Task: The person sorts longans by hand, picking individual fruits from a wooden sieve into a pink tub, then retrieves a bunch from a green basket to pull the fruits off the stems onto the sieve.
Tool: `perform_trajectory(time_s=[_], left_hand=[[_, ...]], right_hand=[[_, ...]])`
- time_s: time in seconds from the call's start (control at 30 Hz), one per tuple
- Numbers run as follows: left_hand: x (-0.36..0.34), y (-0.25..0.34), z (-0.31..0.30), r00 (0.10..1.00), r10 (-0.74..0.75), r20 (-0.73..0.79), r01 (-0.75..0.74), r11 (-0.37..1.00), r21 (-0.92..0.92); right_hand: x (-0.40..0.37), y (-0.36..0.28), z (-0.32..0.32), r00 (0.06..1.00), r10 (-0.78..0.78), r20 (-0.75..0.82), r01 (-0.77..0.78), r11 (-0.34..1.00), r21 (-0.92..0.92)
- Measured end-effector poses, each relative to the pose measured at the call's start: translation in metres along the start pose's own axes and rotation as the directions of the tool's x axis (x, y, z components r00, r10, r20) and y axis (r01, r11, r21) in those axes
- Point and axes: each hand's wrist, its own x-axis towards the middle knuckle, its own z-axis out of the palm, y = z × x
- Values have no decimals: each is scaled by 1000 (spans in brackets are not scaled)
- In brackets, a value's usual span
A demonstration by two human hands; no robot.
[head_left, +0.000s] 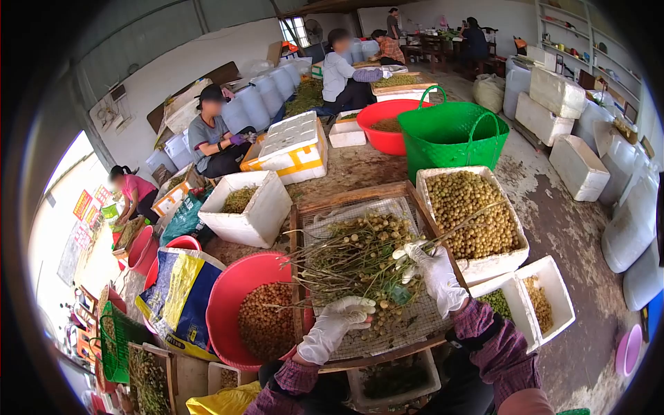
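A wood-framed wire mesh tray (360,361) lies across the middle, with a heap of thin stems bearing small round tan fruits (366,252) on it. My left hand (339,326), in a white glove, is at the heap's lower edge, fingers curled; whether they grip anything is hidden. My right hand (430,273), also white-gloved, has its fingers closed on stems at the heap's right side. A bit of dark green leaf or plastic (399,294) lies between the hands. Loose fruits are scattered on the mesh near my left fingers.
Right of the tray, a foam box (508,261) holds many fruits, with a smaller two-part foam box (564,304) below. A red basin (225,304) of fruits stands left. Beyond are a green basket (449,138), foam boxes and several seated people. Under the tray is another foam container (429,391).
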Motion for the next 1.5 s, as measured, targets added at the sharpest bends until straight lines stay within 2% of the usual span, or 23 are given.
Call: perform_trajectory(time_s=[0.07, 0.17, 0.37, 0.5, 0.6, 0.7, 0.73, 0.77, 0.8, 0.83, 0.87, 0.93, 0.97, 1.0, 1.03, 1.07, 1.1, 1.17, 1.23, 1.27, 1.37, 1.4, 1.5], left_hand=[[7, -11, 1, 998, 47, 28, -43, 989, -139], [6, -9, 11, 988, 148, -40, -152, 975, -159], [10, -16, 17, 984, 123, -126, -114, 990, 81], [7, -18, 14, 960, 240, -142, -228, 969, 91], [-3, -3, 14, 934, 269, -236, -247, 962, 120], [-22, 10, -11, 904, 320, -282, -244, 930, 275], [-27, 16, -26, 818, 484, -312, -251, 788, 562], [-33, 21, -47, 718, 636, -281, -198, 574, 794], [-40, 28, -62, 618, 762, -193, -91, 313, 945], [-44, 30, -68, 528, 847, -60, 59, 34, 998], [-46, 27, -66, 495, 868, -43, 156, -41, 987], [-42, 29, -51, 645, 743, -178, 55, 187, 981], [-39, 26, -41, 819, 519, -244, -67, 509, 858], [-37, 30, -21, 901, 382, -203, -76, 602, 795], [-32, 23, -5, 957, 147, -249, -39, 918, 394], [-17, 4, 3, 909, 398, -127, -253, 767, 590], [-20, 22, 28, 870, 487, -74, -238, 547, 803], [0, 9, 25, 908, 412, -77, -176, 540, 823], [0, 9, 31, 934, 327, -145, -181, 781, 598], [0, 8, 33, 948, 272, -164, -170, 871, 461], [-4, 6, 27, 925, 353, -137, -273, 872, 406], [-3, 4, 28, 911, 392, -129, -292, 833, 470], [2, -5, 27, 855, 510, -88, -342, 684, 644]], right_hand=[[1, 5, -1, 998, 50, 27, -51, 998, 33], [1, 8, -1, 994, 99, 53, -103, 991, 80], [-3, 10, 7, 996, 84, 38, -84, 996, 17], [-2, 5, 3, 995, 96, 23, -95, 995, -20], [-1, 8, 5, 994, 39, -106, -26, 992, 122], [9, 4, -7, 992, 81, -97, -69, 990, 124], [8, 3, -8, 993, 33, -110, -14, 986, 164], [8, 0, -8, 991, 18, -132, 4, 986, 169], [8, -4, -4, 988, 6, -155, 21, 984, 174], [5, -7, 0, 984, -2, -176, 34, 983, 181], [0, -12, 6, 990, -29, -139, 57, 977, 205], [2, -7, 10, 994, 6, -111, 16, 980, 199], [1, -3, 12, 995, 27, -100, -8, 981, 191], [-2, -5, 19, 994, -26, -110, 48, 978, 203], [-2, -2, 19, 996, -22, -82, 36, 984, 173], [-2, 3, 19, 998, -16, -53, 24, 990, 141], [-2, 8, 18, 1000, -8, -24, 11, 994, 107], [-2, 17, 20, 999, -2, -42, 5, 996, 87], [-2, 13, 23, 999, -5, -54, 9, 997, 74], [-4, 7, 20, 1000, -24, -13, 25, 994, 111], [-4, 4, 22, 997, -8, -80, 21, 985, 171], [-2, 10, 19, 999, -22, -37, 28, 984, 175], [1, 18, 17, 997, -13, -82, 26, 987, 161]])
